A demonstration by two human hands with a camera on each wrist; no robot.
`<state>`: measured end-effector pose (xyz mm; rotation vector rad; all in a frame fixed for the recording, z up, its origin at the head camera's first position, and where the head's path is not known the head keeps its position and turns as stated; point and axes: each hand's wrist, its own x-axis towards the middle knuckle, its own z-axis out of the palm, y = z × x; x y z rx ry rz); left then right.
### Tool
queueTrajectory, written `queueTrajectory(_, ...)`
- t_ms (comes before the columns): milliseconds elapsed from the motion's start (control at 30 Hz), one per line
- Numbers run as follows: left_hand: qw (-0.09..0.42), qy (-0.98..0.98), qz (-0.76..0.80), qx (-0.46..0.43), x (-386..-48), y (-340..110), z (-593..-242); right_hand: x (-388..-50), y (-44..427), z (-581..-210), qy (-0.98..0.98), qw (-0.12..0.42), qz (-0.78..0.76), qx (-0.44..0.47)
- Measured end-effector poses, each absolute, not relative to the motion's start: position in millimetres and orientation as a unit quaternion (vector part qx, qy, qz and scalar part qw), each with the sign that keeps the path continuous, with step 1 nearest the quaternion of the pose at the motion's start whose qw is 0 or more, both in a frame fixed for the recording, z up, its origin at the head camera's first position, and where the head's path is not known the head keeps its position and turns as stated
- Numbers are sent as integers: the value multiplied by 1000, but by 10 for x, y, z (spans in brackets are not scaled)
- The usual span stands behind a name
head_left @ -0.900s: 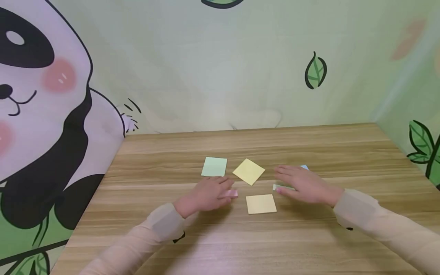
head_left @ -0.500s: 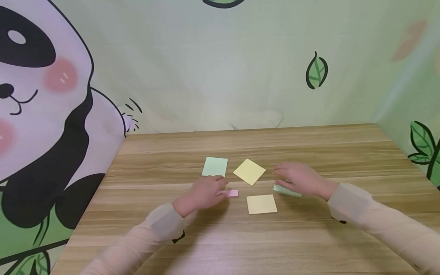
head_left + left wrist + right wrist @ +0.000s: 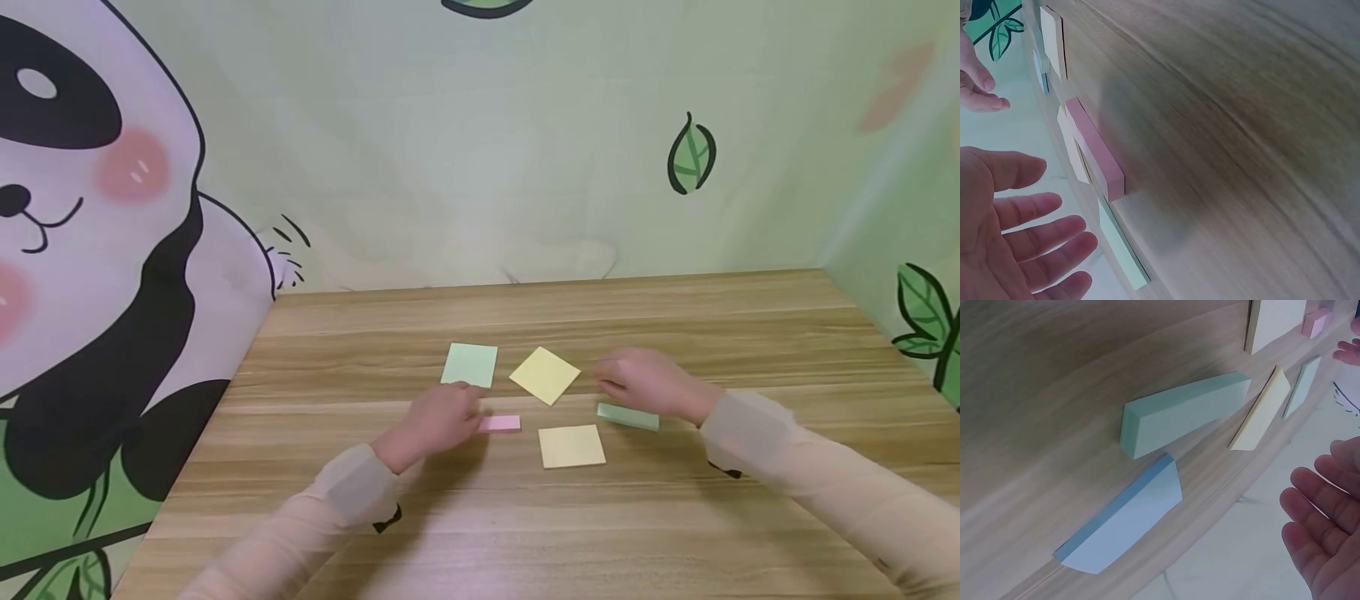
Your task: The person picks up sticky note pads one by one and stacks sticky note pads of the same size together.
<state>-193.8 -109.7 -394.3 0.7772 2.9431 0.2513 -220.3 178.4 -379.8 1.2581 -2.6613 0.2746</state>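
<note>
My left hand [image 3: 438, 417] hovers over the table beside a narrow pink sticky note pad [image 3: 501, 424]. In the left wrist view its loosely bent fingers [image 3: 1060, 237] hold nothing. Just beyond that hand lies a mint square sticky note pad [image 3: 471, 365]. The right hand [image 3: 648, 382] is above the table behind a narrow green sticky note pad [image 3: 628, 417]; the right wrist view shows it empty, with relaxed fingers. A blue sticky note pad [image 3: 1125, 515] lies near the green one, hidden by the right hand in the head view.
Between the hands a yellow sticky note pad [image 3: 545, 376] is turned cornerwise. Nearer the person sits a pale yellow pad [image 3: 572, 447]. The wooden table [image 3: 525, 533] ends at a cloth backdrop [image 3: 480, 167] printed with a panda and leaves.
The right hand has shifted back and slightly left, uncovering the narrow green pad and covering the blue one. My left hand has drawn a little left, off the pink pad. The pads stay put.
</note>
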Motion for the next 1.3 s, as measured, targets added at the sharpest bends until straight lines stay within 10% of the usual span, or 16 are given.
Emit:
queueTrajectory(700, 31, 982, 117, 146, -2043, -1229, -3960, -2324, 1575, -3853, -907, 69, 95, 404)
queueTrajectory(1300, 62, 981, 168, 77, -2195, -1376, -3963, -2480, 1267, -3809, -935, -33, 281, 216)
